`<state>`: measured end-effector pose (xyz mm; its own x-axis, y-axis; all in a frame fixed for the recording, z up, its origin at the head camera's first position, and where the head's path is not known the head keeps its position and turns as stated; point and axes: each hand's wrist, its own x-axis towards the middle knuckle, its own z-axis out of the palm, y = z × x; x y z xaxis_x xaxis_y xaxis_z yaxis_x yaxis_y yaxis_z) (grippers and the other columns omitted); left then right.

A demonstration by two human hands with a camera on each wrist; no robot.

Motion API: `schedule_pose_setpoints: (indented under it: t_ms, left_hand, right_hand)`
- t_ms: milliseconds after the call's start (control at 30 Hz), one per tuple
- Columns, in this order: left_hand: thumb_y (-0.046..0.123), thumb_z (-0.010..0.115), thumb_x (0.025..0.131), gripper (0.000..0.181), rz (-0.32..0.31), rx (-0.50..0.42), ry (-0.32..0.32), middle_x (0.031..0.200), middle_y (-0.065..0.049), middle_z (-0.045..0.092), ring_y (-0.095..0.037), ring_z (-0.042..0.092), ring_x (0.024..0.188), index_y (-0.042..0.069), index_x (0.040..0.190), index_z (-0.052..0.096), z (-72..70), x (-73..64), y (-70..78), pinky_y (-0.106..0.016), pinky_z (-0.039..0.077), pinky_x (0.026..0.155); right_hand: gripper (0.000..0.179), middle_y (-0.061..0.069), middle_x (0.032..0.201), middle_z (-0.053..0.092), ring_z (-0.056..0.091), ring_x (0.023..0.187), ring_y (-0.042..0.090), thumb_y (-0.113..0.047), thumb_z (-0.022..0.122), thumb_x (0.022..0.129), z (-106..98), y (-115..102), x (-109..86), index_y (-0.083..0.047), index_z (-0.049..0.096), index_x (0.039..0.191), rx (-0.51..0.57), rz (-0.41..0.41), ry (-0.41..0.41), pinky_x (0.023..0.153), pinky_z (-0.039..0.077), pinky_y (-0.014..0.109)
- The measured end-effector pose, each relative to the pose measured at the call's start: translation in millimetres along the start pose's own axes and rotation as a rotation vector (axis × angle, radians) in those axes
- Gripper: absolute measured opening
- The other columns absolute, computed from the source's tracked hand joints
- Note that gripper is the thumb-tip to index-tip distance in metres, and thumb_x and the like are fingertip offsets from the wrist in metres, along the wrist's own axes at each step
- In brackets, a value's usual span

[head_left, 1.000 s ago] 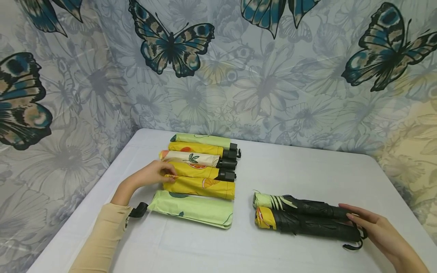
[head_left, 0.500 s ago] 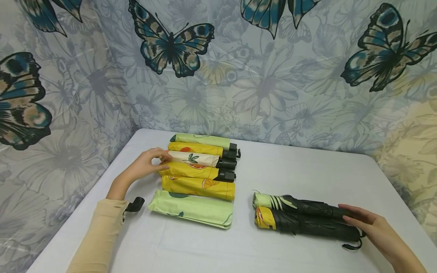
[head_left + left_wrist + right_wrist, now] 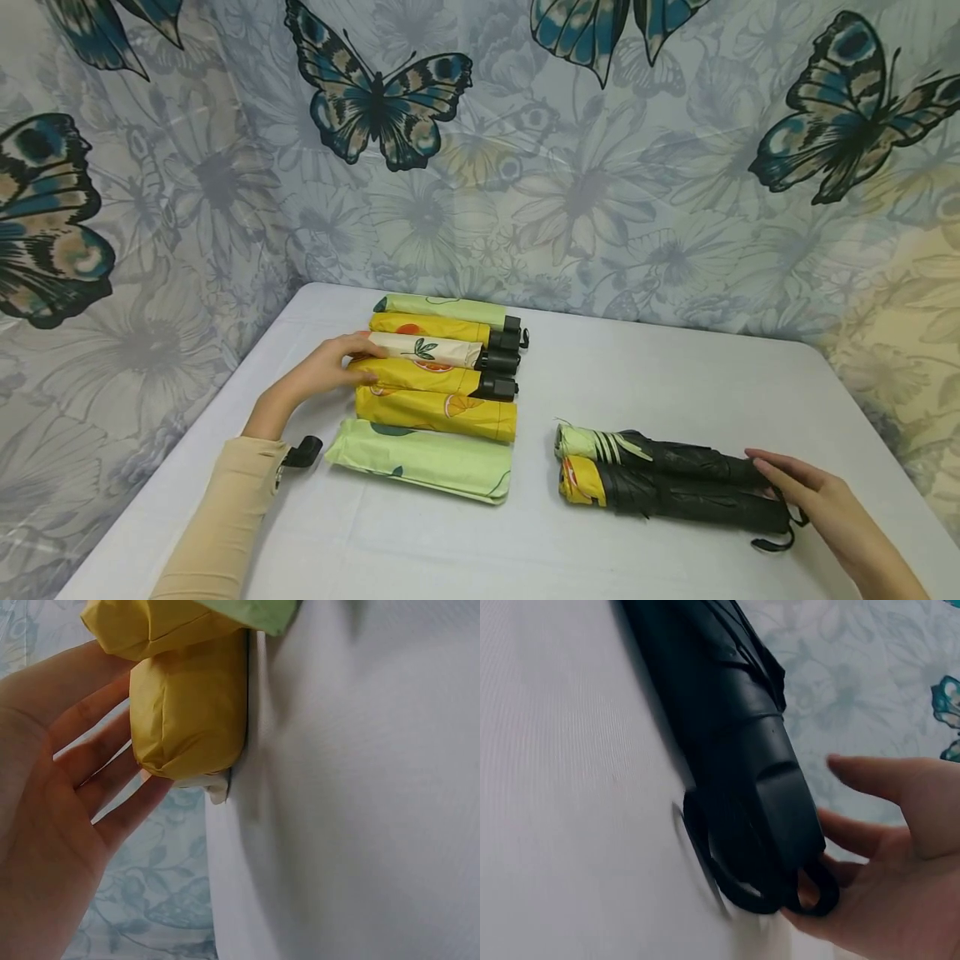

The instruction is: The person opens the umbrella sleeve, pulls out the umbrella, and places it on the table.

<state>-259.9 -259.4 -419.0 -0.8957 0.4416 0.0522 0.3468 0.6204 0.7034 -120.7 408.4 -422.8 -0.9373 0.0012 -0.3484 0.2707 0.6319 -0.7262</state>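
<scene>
My left hand (image 3: 327, 363) reaches over the left end of a yellow folded umbrella (image 3: 416, 377), thumb on its near side and fingers on its far side, by a cream leaf-print umbrella (image 3: 405, 345). In the left wrist view the fingers (image 3: 112, 780) lie along the yellow end, their tips hidden behind it. My right hand (image 3: 828, 500) is at the handle end of two dark umbrellas, one green-tipped (image 3: 675, 456) and one yellow-tipped (image 3: 690, 497). In the right wrist view its thumb stands apart from the black handle (image 3: 787, 814), while the other fingers are partly hidden behind the handle and strap loop (image 3: 821, 896).
Nearer lie another yellow umbrella (image 3: 427, 414) and a wider light-green folded one (image 3: 427, 460). Beyond the cream one are a yellow umbrella (image 3: 450, 327) and a green one (image 3: 450, 308). All rest on a white-covered table (image 3: 420, 550) before a butterfly-print backdrop (image 3: 570, 208).
My left hand has moved back from the nearer yellow umbrella to the one beside the cream umbrella, whose left end now sticks out further. My right hand has barely shifted.
</scene>
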Motion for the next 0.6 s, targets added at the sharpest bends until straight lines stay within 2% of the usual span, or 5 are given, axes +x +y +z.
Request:
schedule_pose_setpoints:
  t_ms: [133, 233, 333, 433, 600]
  left_hand:
    - [0.021, 0.076, 0.085, 0.040, 0.011, 0.025, 0.005, 0.133, -0.005, 0.062, -0.034, 0.024, 0.149, 0.020, 0.124, 0.066, 0.5, 0.3, -0.7, -0.057, 0.029, 0.117]
    - [0.022, 0.077, 0.084, 0.042, 0.021, 0.038, 0.012, 0.133, -0.007, 0.062, -0.036, 0.025, 0.148, 0.019, 0.124, 0.066, 0.6, 0.3, -0.5, -0.058, 0.022, 0.120]
    - [0.022, 0.078, 0.083, 0.043, 0.028, 0.036, 0.015, 0.133, -0.009, 0.061, -0.039, 0.024, 0.148, 0.018, 0.124, 0.066, 0.9, -0.1, 0.1, -0.060, 0.019, 0.120]
    - [0.022, 0.078, 0.083, 0.043, 0.027, 0.035, 0.014, 0.132, -0.009, 0.062, -0.038, 0.024, 0.148, 0.018, 0.124, 0.066, 1.2, -0.3, 0.8, -0.059, 0.019, 0.120]
    - [0.024, 0.078, 0.082, 0.044, 0.028, 0.044, 0.009, 0.132, -0.008, 0.062, -0.038, 0.024, 0.148, 0.019, 0.124, 0.066, 1.8, -0.3, 0.4, -0.058, 0.019, 0.121]
  right_hand:
    - [0.074, -0.034, 0.115, 0.054, 0.043, 0.097, -0.023, -0.054, 0.038, 0.102, 4.1, -10.6, 4.3, 0.001, 0.031, 0.151, -0.006, 0.015, 0.079, 0.095, 0.050, 0.039]
    - [0.078, 0.003, 0.147, 0.050, 0.050, 0.128, 0.017, -0.055, 0.039, 0.101, 12.4, -26.4, 6.4, 0.002, 0.027, 0.152, -0.043, 0.023, 0.176, 0.098, 0.037, 0.066]
    - [0.074, 0.031, 0.156, 0.021, 0.022, 0.138, 0.058, -0.050, 0.042, 0.101, 25.9, -43.9, 7.0, 0.003, 0.028, 0.151, -0.050, -0.044, 0.278, 0.103, 0.029, 0.071]
    - [0.067, 0.033, 0.156, 0.022, 0.019, 0.141, 0.054, -0.043, 0.047, 0.102, 40.4, -58.6, 9.6, 0.003, 0.033, 0.149, -0.013, -0.160, 0.352, 0.110, 0.023, 0.068]
    - [0.060, 0.026, 0.152, 0.037, 0.029, 0.143, 0.042, -0.040, 0.052, 0.101, 60.2, -85.8, 18.1, -0.003, 0.041, 0.147, -0.008, -0.282, 0.402, 0.119, 0.029, 0.024]
